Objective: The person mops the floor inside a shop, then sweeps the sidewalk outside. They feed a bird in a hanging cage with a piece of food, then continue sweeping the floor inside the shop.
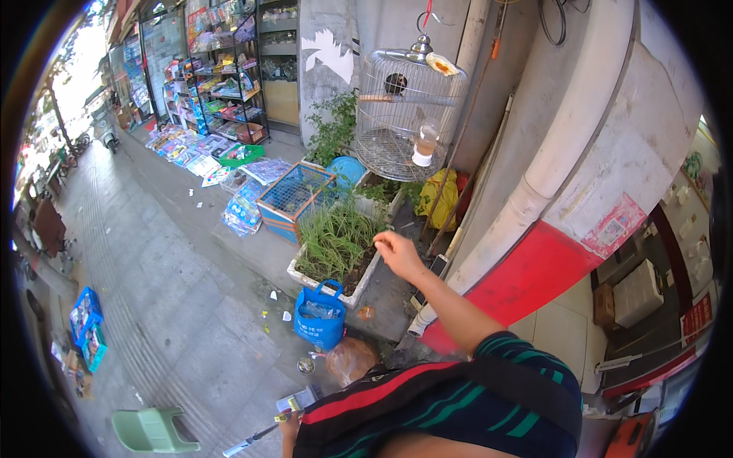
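My right hand (398, 252) reaches out at the right edge of a white foam planter (366, 286) of long grass-like plants (329, 240). Its fingers are curled together; whether something small is between them cannot be told. My left hand (290, 426), low in the picture and partly cut off by my striped clothing, grips a yellow and metal handle piece (286, 413); the rest of the tool is unclear. A blue bag (320, 320) stands against the planter's near corner, beside a brown round object (350, 360). Behind the planter sits a blue and orange wire-topped box (280, 214).
A metal birdcage (409, 120) with a dark bird (395, 83) hangs above a yellow bag (438, 200). Drainpipes (529, 194) run down the right wall. Stocked shelves (229, 86) stand at the back. A green plastic chair (143, 429) lies on the pavement.
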A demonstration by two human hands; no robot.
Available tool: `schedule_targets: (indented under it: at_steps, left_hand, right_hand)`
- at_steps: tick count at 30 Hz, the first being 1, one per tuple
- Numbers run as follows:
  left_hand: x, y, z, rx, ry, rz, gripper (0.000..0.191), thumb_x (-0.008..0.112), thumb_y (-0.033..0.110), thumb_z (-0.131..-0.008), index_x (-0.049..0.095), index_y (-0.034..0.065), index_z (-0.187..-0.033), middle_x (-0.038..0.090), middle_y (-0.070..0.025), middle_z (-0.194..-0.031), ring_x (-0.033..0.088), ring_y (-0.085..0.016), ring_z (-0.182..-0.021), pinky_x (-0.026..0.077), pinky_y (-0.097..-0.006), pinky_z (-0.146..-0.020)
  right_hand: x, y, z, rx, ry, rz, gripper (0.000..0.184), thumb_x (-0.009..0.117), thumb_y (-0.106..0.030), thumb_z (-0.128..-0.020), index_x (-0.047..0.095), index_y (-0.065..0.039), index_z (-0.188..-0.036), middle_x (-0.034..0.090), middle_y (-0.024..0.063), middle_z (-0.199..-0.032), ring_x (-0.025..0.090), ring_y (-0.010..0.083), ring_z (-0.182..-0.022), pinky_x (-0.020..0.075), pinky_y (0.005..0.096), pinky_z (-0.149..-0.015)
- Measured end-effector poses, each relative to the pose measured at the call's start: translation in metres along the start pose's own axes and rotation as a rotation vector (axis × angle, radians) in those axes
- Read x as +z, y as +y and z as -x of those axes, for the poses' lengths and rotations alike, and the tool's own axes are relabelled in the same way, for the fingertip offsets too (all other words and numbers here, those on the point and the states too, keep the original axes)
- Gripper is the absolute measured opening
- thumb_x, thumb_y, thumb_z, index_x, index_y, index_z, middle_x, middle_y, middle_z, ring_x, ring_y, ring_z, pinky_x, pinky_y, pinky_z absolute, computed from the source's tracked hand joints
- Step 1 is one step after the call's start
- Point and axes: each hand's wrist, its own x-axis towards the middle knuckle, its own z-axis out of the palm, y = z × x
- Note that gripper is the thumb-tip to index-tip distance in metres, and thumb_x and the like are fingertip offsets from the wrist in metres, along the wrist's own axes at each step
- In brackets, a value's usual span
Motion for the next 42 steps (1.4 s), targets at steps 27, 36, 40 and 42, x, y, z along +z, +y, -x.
schedule_targets:
  at_steps: [27,36,40,42]
  left_hand:
    - [0.014,-0.048,-0.012,0.315,-0.127,0.04,0.032,0.069,0.017,-0.07,0.057,0.0039,-0.096,0.06,-0.0108,-0.087,0.058,-0.022,-0.078,0.046,-0.0328,-0.071]
    - [0.015,-0.058,-0.007,0.414,-0.069,-0.016,0.034,0.071,0.015,-0.069,0.056,0.0034,-0.098,0.059,-0.0106,-0.089,0.058,-0.023,-0.081,0.046,-0.0332,-0.073]
    - [0.019,-0.057,-0.002,0.263,-0.133,0.075,0.036,0.07,0.015,-0.069,0.055,0.0028,-0.099,0.058,-0.0112,-0.091,0.057,-0.023,-0.084,0.045,-0.0327,-0.075]
    - [0.02,-0.055,0.0,0.263,-0.122,0.065,0.035,0.07,0.015,-0.069,0.055,0.0026,-0.099,0.059,-0.0115,-0.09,0.058,-0.023,-0.083,0.045,-0.0327,-0.074]
  right_hand:
    - [-0.234,-0.041,-0.313,0.104,0.515,-0.044,0.028,0.061,-0.031,-0.078,0.063,-0.004,-0.084,0.057,0.0018,-0.067,0.053,0.0085,-0.063,0.0419,0.024,-0.051]
    - [-0.241,-0.036,-0.339,0.134,0.45,0.001,0.03,0.061,-0.031,-0.078,0.061,-0.002,-0.086,0.059,0.0036,-0.073,0.054,0.0098,-0.064,0.0416,0.0238,-0.05]
    - [-0.241,-0.036,-0.346,0.115,0.438,-0.027,0.024,0.061,-0.028,-0.079,0.062,-0.003,-0.081,0.059,0.0035,-0.069,0.054,0.0095,-0.058,0.0416,0.0231,-0.049]
    - [-0.241,-0.038,-0.348,0.112,0.414,0.003,0.019,0.06,-0.025,-0.08,0.06,-0.006,-0.08,0.059,0.0022,-0.069,0.053,0.008,-0.056,0.0414,0.0209,-0.048]
